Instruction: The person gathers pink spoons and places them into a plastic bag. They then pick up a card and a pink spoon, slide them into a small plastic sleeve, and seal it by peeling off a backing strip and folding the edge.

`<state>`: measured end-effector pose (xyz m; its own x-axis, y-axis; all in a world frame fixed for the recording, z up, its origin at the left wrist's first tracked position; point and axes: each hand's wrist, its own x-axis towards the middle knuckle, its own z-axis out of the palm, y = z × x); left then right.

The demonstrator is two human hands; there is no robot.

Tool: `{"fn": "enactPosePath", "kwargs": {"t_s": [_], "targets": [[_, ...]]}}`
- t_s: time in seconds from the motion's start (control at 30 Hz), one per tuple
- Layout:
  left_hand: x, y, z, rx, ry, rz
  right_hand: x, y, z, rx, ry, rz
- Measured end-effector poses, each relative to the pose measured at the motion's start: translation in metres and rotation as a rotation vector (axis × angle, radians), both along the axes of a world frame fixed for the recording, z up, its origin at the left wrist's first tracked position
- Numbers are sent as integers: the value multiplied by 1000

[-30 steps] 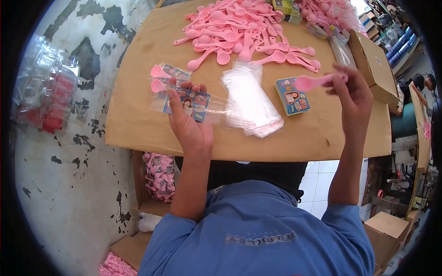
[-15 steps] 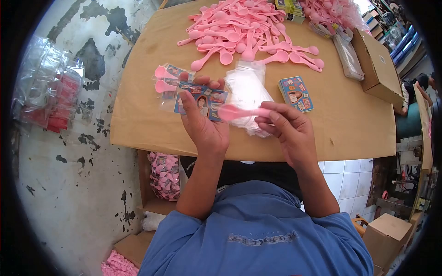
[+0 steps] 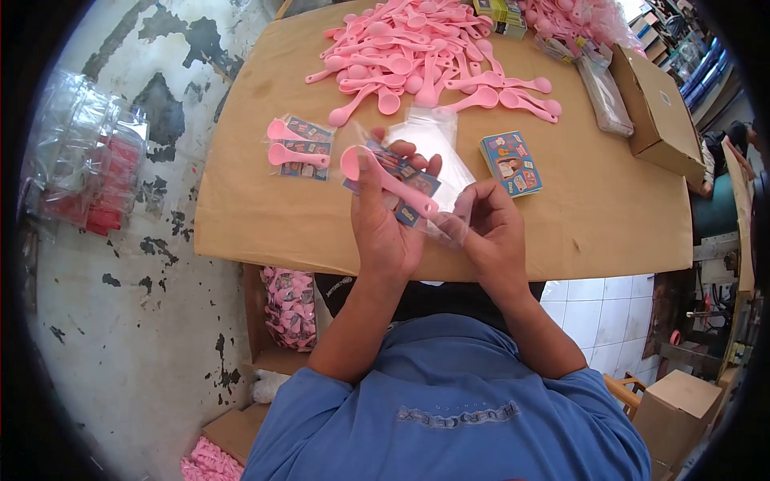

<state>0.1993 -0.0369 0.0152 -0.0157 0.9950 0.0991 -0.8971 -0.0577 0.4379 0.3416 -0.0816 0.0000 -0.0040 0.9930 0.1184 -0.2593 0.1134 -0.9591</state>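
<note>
My left hand (image 3: 383,228) is closed around a clear plastic bag with a pink spoon (image 3: 393,183) and a blue printed card (image 3: 407,215) in it. The spoon lies over the card, its bowl under my left thumb. My right hand (image 3: 499,232) pinches the end of the clear bag (image 3: 449,228), close to the spoon's handle tip. Beyond my hands lies a stack of clear plastic bags (image 3: 437,132). Right of it is a stack of blue printed cards (image 3: 513,164). Two bagged pink spoons with cards (image 3: 301,151) rest to the left.
A large heap of pink spoons (image 3: 405,52) covers the far part of the brown table (image 3: 249,216). At the right edge stand a cardboard box (image 3: 654,120) and a pack of clear bags (image 3: 603,94). Beneath the table is a box of bagged pink spoons (image 3: 289,309).
The spoon, held by my right hand before, is now with the card inside the bag in my left hand. My right hand has shifted to the bag's end. My left hand moved right.
</note>
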Motion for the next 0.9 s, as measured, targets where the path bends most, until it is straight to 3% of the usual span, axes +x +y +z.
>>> {"fn": "enactPosePath", "kwargs": {"t_s": [0.1, 0.2, 0.3, 0.4, 0.53, 0.9], "targets": [[3, -5, -1, 5, -1, -116, -7, -1, 2, 5, -6, -104], [-2, -6, -4, -35, 69, -132, -8, 1, 8, 144, -243, -203], [-1, -8, 5, -73, 79, -146, -3, 0, 17, 189, -340, -153], [-2, -6, 8, -42, 101, -124, 2, -1, 17, 58, -90, 33], [-6, -5, 15, 6, 143, -66, 10, -6, 17, -95, -90, 85], [-2, -8, 14, 30, 143, -97, 2, -7, 28, -141, 10, 79]]}}
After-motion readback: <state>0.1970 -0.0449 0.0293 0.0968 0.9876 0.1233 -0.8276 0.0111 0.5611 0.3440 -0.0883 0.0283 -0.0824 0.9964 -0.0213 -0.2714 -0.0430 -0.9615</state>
